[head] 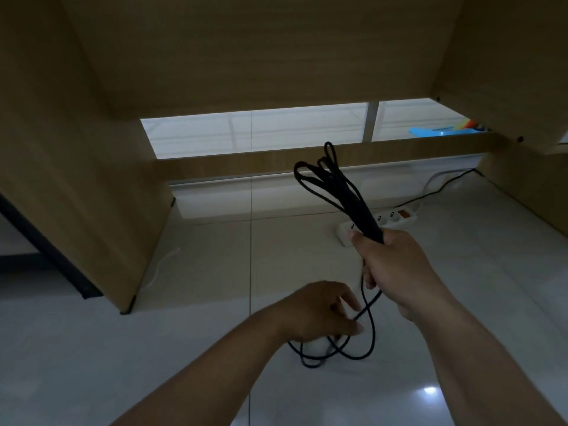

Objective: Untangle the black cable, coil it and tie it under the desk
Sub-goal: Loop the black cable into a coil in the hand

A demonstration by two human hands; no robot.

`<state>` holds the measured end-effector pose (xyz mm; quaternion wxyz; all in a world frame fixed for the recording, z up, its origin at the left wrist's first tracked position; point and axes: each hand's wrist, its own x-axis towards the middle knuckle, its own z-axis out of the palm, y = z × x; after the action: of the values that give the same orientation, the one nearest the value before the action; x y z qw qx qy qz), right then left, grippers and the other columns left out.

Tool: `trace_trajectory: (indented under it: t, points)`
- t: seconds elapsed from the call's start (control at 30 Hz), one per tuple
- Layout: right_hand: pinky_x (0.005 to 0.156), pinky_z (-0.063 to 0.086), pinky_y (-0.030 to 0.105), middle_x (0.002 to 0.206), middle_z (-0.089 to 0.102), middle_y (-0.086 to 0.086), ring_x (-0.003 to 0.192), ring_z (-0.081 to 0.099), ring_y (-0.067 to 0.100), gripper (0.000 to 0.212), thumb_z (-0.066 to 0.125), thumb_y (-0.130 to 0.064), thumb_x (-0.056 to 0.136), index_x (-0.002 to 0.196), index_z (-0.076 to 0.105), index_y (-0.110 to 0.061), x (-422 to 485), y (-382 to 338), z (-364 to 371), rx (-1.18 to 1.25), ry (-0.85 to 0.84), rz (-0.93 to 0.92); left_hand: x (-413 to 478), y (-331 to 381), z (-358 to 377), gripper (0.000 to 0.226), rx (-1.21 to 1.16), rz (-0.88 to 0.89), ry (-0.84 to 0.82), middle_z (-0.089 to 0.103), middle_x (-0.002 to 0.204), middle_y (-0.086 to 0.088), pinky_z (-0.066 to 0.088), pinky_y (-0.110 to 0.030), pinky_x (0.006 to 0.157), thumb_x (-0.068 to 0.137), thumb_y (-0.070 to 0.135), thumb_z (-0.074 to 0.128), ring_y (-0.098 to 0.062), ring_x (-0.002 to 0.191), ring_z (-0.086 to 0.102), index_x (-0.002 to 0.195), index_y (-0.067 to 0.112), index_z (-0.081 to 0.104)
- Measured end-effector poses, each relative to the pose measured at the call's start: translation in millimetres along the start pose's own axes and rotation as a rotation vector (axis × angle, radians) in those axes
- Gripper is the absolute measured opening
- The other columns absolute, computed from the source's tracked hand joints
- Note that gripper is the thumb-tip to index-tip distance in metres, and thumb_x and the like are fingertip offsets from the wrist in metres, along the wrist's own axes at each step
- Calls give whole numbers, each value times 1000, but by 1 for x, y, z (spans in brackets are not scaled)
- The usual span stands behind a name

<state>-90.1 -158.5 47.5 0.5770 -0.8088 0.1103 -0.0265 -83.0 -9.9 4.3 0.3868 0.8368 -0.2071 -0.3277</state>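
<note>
A looped black cable [338, 186] is gripped in the curled fingers of the right hand [396, 269] above a white power strip [399, 215]. Nearer than the strip, its loose strand is pinched by the left hand [322, 312].

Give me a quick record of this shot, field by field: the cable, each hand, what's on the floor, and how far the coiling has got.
place: under a wooden desk, over a pale tiled floor
black cable: part folded into long loops, the rest lying loose on the floor
right hand: grips the looped bundle, loops pointing up
left hand: lower, appears to pinch a loose strand
power strip: white, on the floor behind the bundle
progress: partly coiled, not yet tied
</note>
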Motion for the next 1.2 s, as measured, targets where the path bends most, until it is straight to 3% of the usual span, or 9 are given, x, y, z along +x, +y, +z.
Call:
trace_trajectory:
  t: [0.1,0.23,0.43,0.6,0.7,0.83,0.97,1.07,1.2]
  points:
    - [53,54,28,63,63,20,49,66,14,40,57,-39,93,86,63,0,-2,-2,-4,-114,3,-35,0,-7,-17,11,211,82,231,58,86,10,38,-9,63,91,27,61,-7,84,55,96,20,67]
    - [65,60,48,74,68,14,67,69,31,38,59,-37,92,89,65,0,-4,-2,0,-168,-89,29,-4,-12,-44,6,119,118,503,63,83,10,41,-8,60,86,17,65,-4,77,58,84,19,70]
    - [37,42,21,62,73,5,43,63,14,12,54,-41,95,91,58,-31,-11,1,12,-122,-273,110,-5,-20,-57,10,88,55,723,68,75,7,50,-24,64,77,26,75,-8,72,64,72,23,68]
    - [36,32,14,47,53,-5,32,43,0,23,56,-41,94,85,62,-21,-7,2,11,-156,-212,28,-5,-27,-66,16,144,46,907,62,83,6,41,-15,60,79,33,76,-7,77,59,81,21,65]
    - [33,26,11,41,43,-12,31,36,1,30,57,-44,93,90,64,-15,-7,3,13,-108,-220,50,-8,-26,-70,32,158,-24,979,60,79,4,45,-25,62,77,48,74,-7,72,58,80,19,62]
    - [34,25,14,44,41,-8,32,33,5,44,60,-53,87,75,64,-11,-10,1,20,-46,-199,115,-9,-14,-70,51,-246,-224,715,73,68,-7,45,-19,50,85,53,62,-15,58,69,76,3,69]
    - [38,21,17,52,36,-3,36,27,7,44,62,-56,84,68,50,-17,-15,2,30,-75,-188,104,-11,-2,-66,37,-758,-275,408,77,84,-7,55,-28,67,95,29,43,-20,74,74,103,4,69]
    - [39,19,19,54,33,-3,37,26,8,43,62,-55,84,70,41,-21,-18,3,35,-67,-216,120,-10,-1,-63,37,-1032,-133,340,73,95,-16,51,-38,84,92,21,35,-21,66,67,104,4,66]
    - [38,28,20,44,46,-3,35,41,11,47,60,-56,85,64,47,-15,-20,2,38,-34,-240,149,-4,4,-57,52,-1059,-103,357,70,110,-24,51,-43,93,99,39,34,-31,91,61,115,1,65]
